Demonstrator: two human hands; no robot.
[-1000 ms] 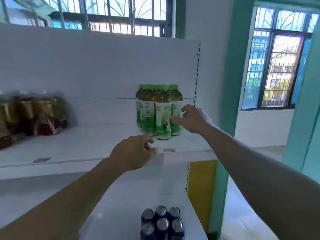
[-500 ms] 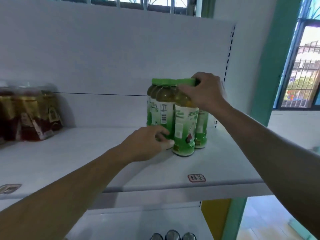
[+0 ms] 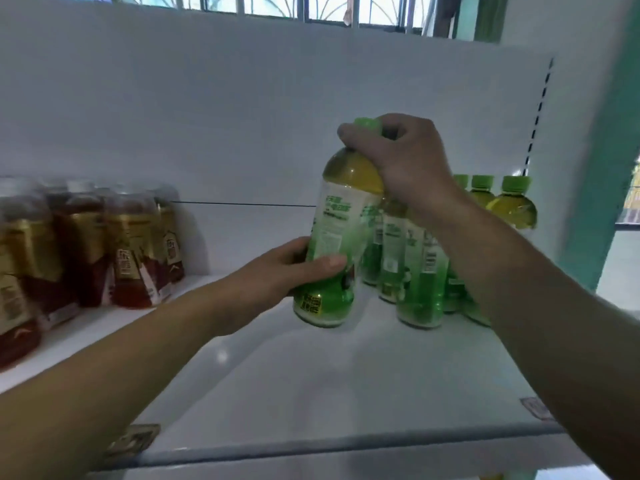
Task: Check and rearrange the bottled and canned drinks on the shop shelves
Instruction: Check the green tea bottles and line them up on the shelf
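Observation:
A green-labelled tea bottle (image 3: 337,237) with a green cap is lifted off the white shelf (image 3: 311,386) and tilted, its cap leaning right. My right hand (image 3: 401,161) grips its cap and neck from above. My left hand (image 3: 294,268) wraps round its lower body. Behind and to the right stand several matching green bottles (image 3: 420,271), partly hidden by my right forearm.
Several brown tea bottles with gold labels (image 3: 86,244) stand at the shelf's left end. Price tags (image 3: 133,439) sit on the front lip. The shelf's white back panel rises behind, with a barred window above and a teal frame at the right.
My right hand has lifted one green bottle out of the group and moved it left, and my left hand has taken hold of its lower body. The view has moved closer to the shelf.

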